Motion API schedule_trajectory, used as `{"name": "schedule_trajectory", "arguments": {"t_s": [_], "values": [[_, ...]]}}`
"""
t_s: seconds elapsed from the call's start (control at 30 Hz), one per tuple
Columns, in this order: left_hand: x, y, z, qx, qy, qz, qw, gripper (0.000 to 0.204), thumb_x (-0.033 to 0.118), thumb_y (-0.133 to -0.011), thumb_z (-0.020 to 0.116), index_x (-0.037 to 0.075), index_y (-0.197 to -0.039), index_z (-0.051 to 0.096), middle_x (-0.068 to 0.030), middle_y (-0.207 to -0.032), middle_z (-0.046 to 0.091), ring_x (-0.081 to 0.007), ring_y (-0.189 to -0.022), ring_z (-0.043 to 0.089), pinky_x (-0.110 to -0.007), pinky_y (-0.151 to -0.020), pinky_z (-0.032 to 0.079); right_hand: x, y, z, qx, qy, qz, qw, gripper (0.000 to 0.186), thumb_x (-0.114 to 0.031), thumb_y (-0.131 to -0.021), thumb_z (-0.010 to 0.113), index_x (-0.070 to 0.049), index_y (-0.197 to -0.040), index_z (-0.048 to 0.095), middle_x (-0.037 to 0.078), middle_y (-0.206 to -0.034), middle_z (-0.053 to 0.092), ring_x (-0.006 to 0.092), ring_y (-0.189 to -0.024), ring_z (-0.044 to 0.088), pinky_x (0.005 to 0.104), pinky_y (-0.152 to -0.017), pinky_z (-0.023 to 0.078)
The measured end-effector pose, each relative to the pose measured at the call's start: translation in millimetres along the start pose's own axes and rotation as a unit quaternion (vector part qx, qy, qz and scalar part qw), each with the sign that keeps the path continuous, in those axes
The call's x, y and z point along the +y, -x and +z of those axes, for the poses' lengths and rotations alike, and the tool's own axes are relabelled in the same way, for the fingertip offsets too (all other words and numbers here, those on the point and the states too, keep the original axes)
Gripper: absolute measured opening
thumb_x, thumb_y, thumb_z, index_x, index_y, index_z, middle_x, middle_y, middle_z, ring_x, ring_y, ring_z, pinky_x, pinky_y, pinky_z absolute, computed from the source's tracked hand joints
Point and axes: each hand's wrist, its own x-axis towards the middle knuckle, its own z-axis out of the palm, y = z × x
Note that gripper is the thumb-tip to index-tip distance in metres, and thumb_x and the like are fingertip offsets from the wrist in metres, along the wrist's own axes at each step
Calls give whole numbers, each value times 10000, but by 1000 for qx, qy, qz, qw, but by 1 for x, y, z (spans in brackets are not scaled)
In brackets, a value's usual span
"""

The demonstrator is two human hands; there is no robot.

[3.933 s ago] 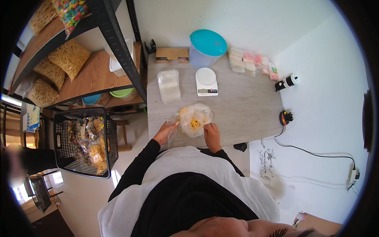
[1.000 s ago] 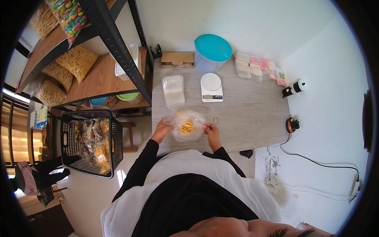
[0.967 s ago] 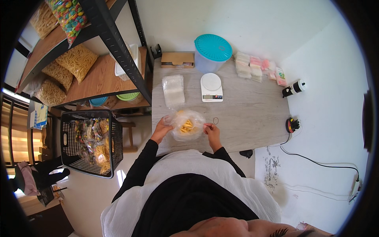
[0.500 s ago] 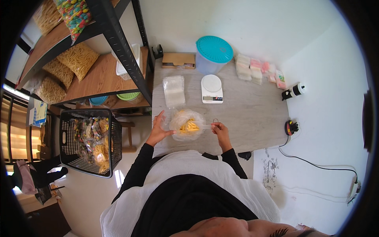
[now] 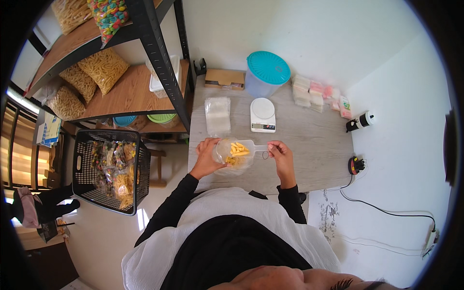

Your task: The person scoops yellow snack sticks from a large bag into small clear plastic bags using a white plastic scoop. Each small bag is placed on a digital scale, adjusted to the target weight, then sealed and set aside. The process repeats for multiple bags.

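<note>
My right hand (image 5: 282,157) pinches the handle of a clear plastic scoop (image 5: 260,148). Yellow snack sticks (image 5: 239,149) lie in the scoop's bowl, which is over a clear plastic bag (image 5: 245,168). More yellow pieces show inside the bag, below the scoop. At the bag's left side my left hand (image 5: 207,159) holds its edge, thumb toward the opening and fingers curled round behind. A small ring hangs at the scoop's handle. Beyond the bag stand a white kitchen scale (image 5: 262,116) and a stack of clear empty bags (image 5: 218,116).
Against the wall are a blue-lidded tub (image 5: 267,75), a cardboard box (image 5: 224,79) and several small packets (image 5: 309,93). Left of the table stand a black crate (image 5: 107,169) of bagged snacks and a shelf (image 5: 121,99) with large snack bags. A power cord runs along the right wall.
The scoop has come up out of the bag with yellow sticks in it, my right hand moving slightly right. My left hand's fingers have closed round the bag's edge.
</note>
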Motion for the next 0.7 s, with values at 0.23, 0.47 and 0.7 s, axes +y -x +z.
{"name": "schedule_trajectory", "arguments": {"t_s": [0.23,0.47,0.7], "values": [[12,-3,4,28,3,36,999,820,386,-561,930,120,-1247,568,-52,-1178,560,-273,-1160,458,-438,-1048,211,-23,7,27,11,181,-89,979,156,-87,-917,656,-11,-1052,666,17,-788,626,92,-638,538,260,-599,442],[17,0,8,28,31,30,999,777,356,-579,924,131,-1235,572,-42,-1186,569,-257,-1160,470,-421,-1044,225,-82,46,79,-114,378,-376,838,154,-23,-864,649,-30,-1018,658,137,-932,623,296,-813,608,377,-719,502],[-1,1,6,68,87,4,994,767,344,-587,928,125,-1229,570,-36,-1164,576,-258,-1138,506,-418,-1030,264,-96,46,73,-55,337,-386,857,127,25,-864,637,-19,-981,661,123,-870,626,274,-744,607,344,-674,501]]}}
